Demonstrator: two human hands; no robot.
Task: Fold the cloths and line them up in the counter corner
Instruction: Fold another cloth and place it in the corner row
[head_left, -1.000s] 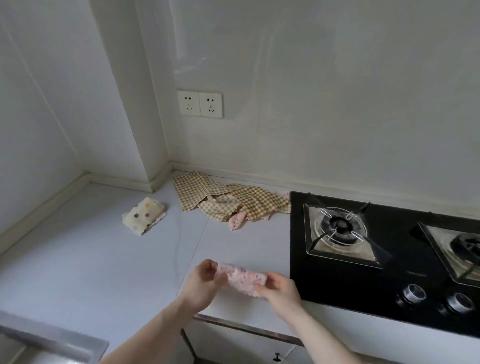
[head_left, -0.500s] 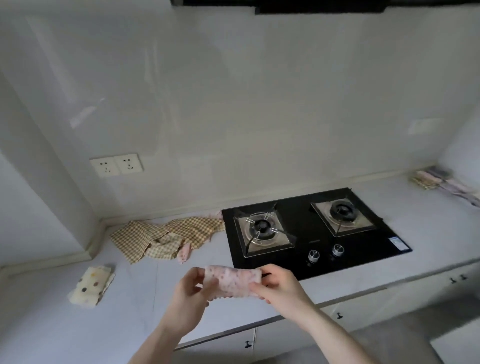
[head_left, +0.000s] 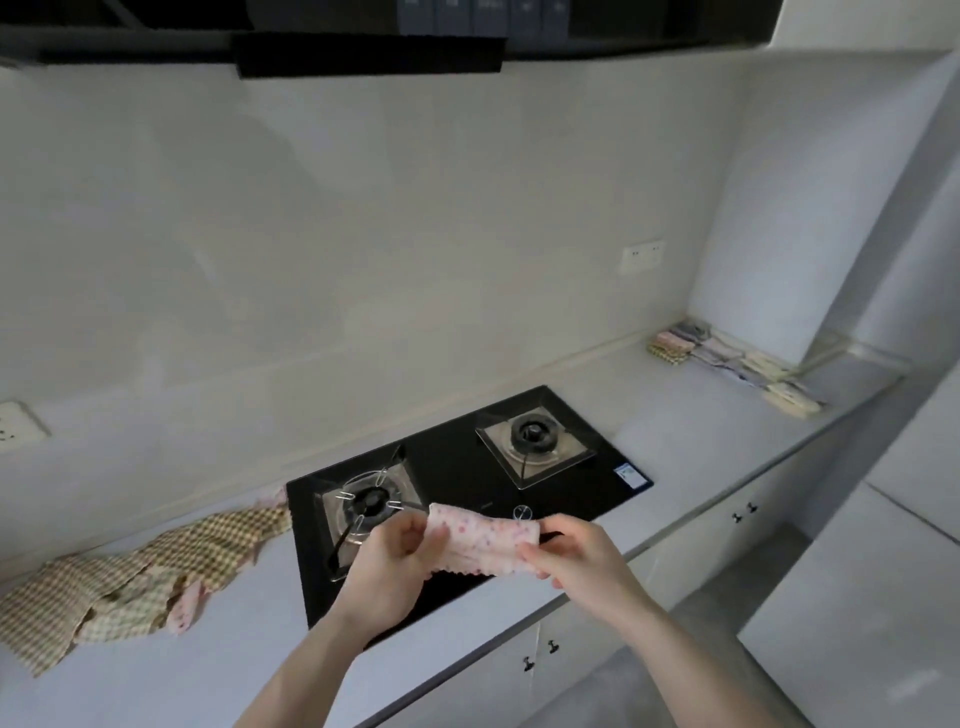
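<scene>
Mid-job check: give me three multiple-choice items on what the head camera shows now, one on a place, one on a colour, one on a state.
1. Where are the folded cloths lined up?
A. far right counter corner
B. on the stove
C. by the left socket

2. The crumpled cloth left of the stove is
A. plain blue
B. tan checked
C. black

3. The pink dotted cloth is
A. flat on the counter
B. draped on a burner
C. held by both hands

A: the row sits against the right wall.
B: tan check shows.
C: left hand and right hand pinch its ends.
</scene>
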